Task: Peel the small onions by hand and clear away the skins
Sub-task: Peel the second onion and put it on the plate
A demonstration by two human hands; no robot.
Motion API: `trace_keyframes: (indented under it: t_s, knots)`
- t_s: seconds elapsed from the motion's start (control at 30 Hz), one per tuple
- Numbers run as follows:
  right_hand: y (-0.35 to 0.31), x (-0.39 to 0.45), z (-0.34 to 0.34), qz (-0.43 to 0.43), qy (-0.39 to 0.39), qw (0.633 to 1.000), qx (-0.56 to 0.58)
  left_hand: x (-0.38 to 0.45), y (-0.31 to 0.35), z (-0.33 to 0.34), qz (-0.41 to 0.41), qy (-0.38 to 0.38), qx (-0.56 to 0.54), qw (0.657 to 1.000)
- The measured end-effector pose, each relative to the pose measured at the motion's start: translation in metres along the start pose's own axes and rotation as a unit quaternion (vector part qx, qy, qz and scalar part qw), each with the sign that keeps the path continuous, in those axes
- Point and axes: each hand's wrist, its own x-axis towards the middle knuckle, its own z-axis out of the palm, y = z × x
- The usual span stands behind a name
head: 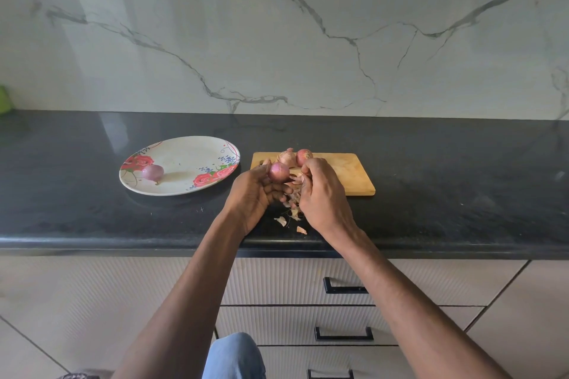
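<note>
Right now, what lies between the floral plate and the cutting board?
Head view: only bare black countertop separates the plate from the cutting board.

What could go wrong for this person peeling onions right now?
The loose skins lie close to the counter's front edge, so some may fall to the floor. The onion the left hand grips looks smooth and could slip as the right hand pulls skin. The peeled onion might roll off the plate.

Head view – looks down, close, over the counter [431, 163]
</note>
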Motion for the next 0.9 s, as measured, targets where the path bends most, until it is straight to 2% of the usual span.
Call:
trace_keyframes:
  t_s: [0.17, 0.47, 0.73, 0.9]
  knots:
    - [-0.0003, 0.0022, -0.0008, 0.001, 0.011, 1.0, -0.012, 0.0025, -0.0026, -0.001, 0.016, 0.021, -0.004, 1.0]
    - [0.0004, 0.0039, -0.0052, -0.031, 0.01, 0.996, 0.083, 0.0029, -0.0034, -0.0032, 0.022, -0.017, 0.034, 0.999]
    - [0.0031, 0.0037, -0.0037, -0.02, 0.021, 0.994, 0.107, 0.0022, -0.0023, -0.0009, 0.012, -0.038, 0.04, 0.998]
    - [0.0031, 0.0037, -0.0051, 0.003, 0.014, 0.993, 0.116, 0.0048, -0.0036, -0.0028, 0.013, -0.016, 0.043, 0.999]
